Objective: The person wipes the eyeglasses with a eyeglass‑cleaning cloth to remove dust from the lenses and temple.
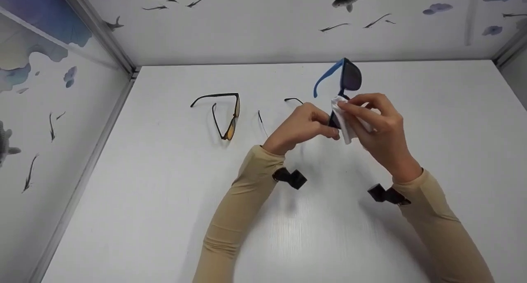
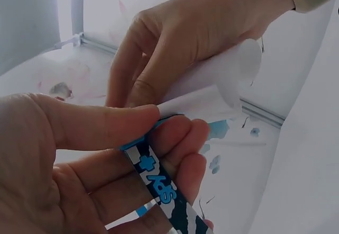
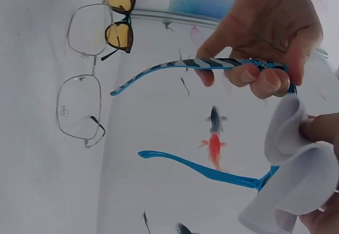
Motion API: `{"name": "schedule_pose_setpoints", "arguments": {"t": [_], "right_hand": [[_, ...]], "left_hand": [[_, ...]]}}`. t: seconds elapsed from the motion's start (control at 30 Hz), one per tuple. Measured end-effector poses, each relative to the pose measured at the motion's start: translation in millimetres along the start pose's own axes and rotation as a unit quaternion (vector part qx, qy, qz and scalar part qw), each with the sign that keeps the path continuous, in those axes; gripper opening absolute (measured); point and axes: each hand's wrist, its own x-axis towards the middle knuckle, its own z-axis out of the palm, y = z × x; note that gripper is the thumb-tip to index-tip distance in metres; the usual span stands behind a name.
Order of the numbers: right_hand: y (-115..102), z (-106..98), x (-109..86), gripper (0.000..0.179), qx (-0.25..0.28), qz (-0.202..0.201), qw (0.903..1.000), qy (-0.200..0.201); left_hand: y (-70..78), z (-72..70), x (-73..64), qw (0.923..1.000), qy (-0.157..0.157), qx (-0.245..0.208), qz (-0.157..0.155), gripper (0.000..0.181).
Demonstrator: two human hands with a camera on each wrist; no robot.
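Observation:
Sunglasses [image 1: 352, 76] with dark lenses and blue temples are held up over the table, turned on their side. My left hand [image 1: 302, 124] grips them at one end, thumb and fingers around the hinge and the patterned temple [image 3: 206, 63]. The other blue temple [image 3: 198, 168] sticks out free in the right wrist view. With thumb and fingers, my right hand [image 1: 381, 124] pinches a white cloth [image 1: 347, 131], folded over the lens near the left hand. In the left wrist view the cloth [image 2: 206, 93] curls loosely below the right hand. Much of that lens is hidden behind it.
Black-framed glasses with yellow lenses [image 1: 231, 128] lie unfolded on the white table [image 1: 164, 213], left of the hands. Thin metal-rimmed glasses [image 3: 79, 107] lie nearer, partly hidden by the left hand in the head view. Printed wall panels [image 1: 255, 32] border the table's back and left.

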Motion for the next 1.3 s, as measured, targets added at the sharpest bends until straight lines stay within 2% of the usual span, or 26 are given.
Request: {"name": "schedule_pose_setpoints", "arguments": {"t": [0.1, 0.17, 0.23, 0.4, 0.53, 0.6, 0.67, 0.77, 0.83, 0.9, 1.03, 1.1, 1.3], "right_hand": [[-1, -3, -6.8, 0.047, 0.004, -0.035, 0.9982, -0.049], [1, -6, -9.9, 0.049, -0.001, -0.052, 0.9967, -0.062], [3, -8, -9.5, 0.048, -0.018, -0.048, 0.9973, -0.053], [1, -2, -1.1, 0.037, -0.046, -0.025, 0.9986, 0.003], [-6, 3, -6.0, 0.016, -0.031, -0.072, 0.9969, -0.007], [-5, 2, -10.4, 0.014, -0.027, -0.09, 0.9954, -0.017], [-3, 0, -12.0, 0.017, -0.029, -0.078, 0.9964, -0.02], [0, -3, -6.7, 0.031, -0.033, -0.038, 0.9987, -0.007], [-1, -2, -1.3, 0.029, -0.032, -0.021, 0.9993, -0.004], [-4, -1, 2.4, 0.029, -0.029, -0.029, 0.999, -0.017], [-8, 0, 0.0, 0.032, -0.018, -0.071, 0.9946, -0.073], [-9, 0, -3.3, 0.033, -0.017, -0.068, 0.9941, -0.082], [-6, 3, -0.4, 0.022, -0.045, 0.021, 0.9986, -0.016]], "left_hand": [[0.3, -4.0, -1.1, 0.9998, 0.013, 0.009, -0.009, 0.008], [0.8, -6.5, -1.8, 0.9997, 0.014, 0.016, -0.015, 0.008], [1.9, -7.0, -1.8, 0.9995, 0.001, 0.026, -0.017, 0.009], [3.7, -1.8, -0.1, 0.9987, -0.035, 0.034, -0.017, 0.01], [2.5, -3.4, -2.0, 0.9993, -0.026, 0.021, -0.019, 0.011], [2.2, -6.6, -4.2, 0.9993, -0.022, 0.02, -0.023, 0.011], [2.6, -8.3, -5.8, 0.9991, -0.019, 0.028, -0.027, 0.011], [3.5, -5.5, -6.1, 0.9982, -0.022, 0.046, -0.032, 0.009], [4.1, -2.7, -4.9, 0.9976, -0.024, 0.057, -0.032, 0.009], [4.5, -1.3, -3.5, 0.9975, -0.024, 0.059, -0.031, 0.009], [3.5, -4.8, -3.3, 0.9983, -0.005, 0.047, -0.034, 0.01], [2.2, -7.0, -4.3, 0.9985, 0.003, 0.039, -0.037, 0.011], [1.2, -4.6, -5.6, 0.9984, -0.014, 0.04, -0.036, 0.01]]}}
